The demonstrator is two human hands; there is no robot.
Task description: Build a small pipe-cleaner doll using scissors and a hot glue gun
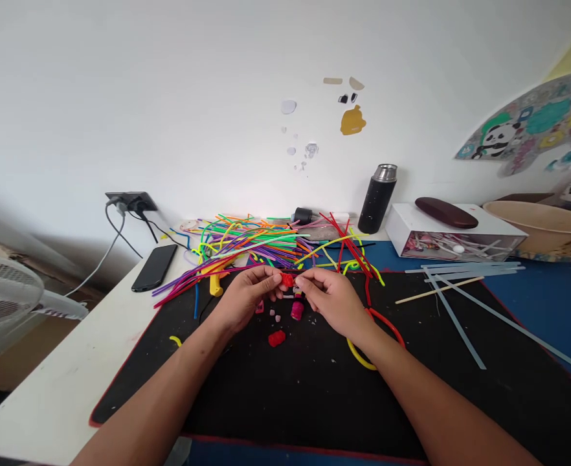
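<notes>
My left hand and my right hand meet over the black mat, fingers pinched together on a small red fuzzy piece held between them. Just below the hands lie a red fuzzy lump, a magenta fuzzy piece and some tiny pink bits. A red loop and a yellow loop of pipe cleaner curl under my right wrist. A heap of many-coloured pipe cleaners lies behind the hands.
A black phone lies at the left, near a wall socket with cables. A black flask, a white box, a basin and clear glue sticks sit at the right. A fan stands far left.
</notes>
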